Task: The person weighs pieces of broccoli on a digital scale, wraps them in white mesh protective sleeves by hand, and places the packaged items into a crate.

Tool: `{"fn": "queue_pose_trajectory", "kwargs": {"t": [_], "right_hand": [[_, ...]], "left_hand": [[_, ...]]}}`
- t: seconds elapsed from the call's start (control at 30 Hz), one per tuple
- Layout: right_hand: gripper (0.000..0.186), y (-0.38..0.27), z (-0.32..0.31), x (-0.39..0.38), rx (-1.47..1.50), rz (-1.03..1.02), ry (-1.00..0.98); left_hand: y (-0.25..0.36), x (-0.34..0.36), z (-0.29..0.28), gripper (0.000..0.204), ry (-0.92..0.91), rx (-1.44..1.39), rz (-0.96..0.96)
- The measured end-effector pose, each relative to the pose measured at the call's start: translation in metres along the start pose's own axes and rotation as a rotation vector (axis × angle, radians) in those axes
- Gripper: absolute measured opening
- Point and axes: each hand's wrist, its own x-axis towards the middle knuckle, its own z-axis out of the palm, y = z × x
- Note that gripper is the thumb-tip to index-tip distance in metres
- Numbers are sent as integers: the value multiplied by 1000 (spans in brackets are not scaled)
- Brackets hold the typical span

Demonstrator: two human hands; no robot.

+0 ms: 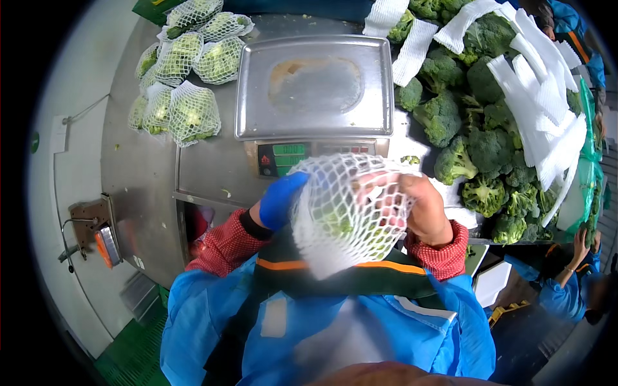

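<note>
A white foam net sleeve (351, 206) is stretched wide in front of my body, just below the scale. Some green shows through its mesh, probably a broccoli head, though its outline is hard to make out. My left hand (278, 201), in a blue glove, grips the sleeve's left side; the net covers its fingertips. On the other side my bare right hand (426, 209) holds the rim, its fingers partly visible through the mesh. I cannot tell whether those fingers are inside the net or behind it. The steel scale platter (315, 87) lies beyond both hands, with a lit green display (288, 157).
Several netted broccoli heads (193, 112) sit on the steel table (148, 174) at the left. To the right, loose broccoli (492, 151) is heaped, with flat white foam sleeves (537, 83) on top. Other people in blue (563, 299) work at the far right. A green crate (132, 350) stands lower left.
</note>
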Motion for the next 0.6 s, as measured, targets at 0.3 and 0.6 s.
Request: {"fn": "queue_pose_trajectory", "kwargs": {"t": [0.3,0.6], "right_hand": [[42,15,-18,17,601,86,197],[67,48,-5,10,87,74,175]], "left_hand": [[15,-4,20,56,-11,-365,12],[10,55,-13,48,24,-595,129]]}}
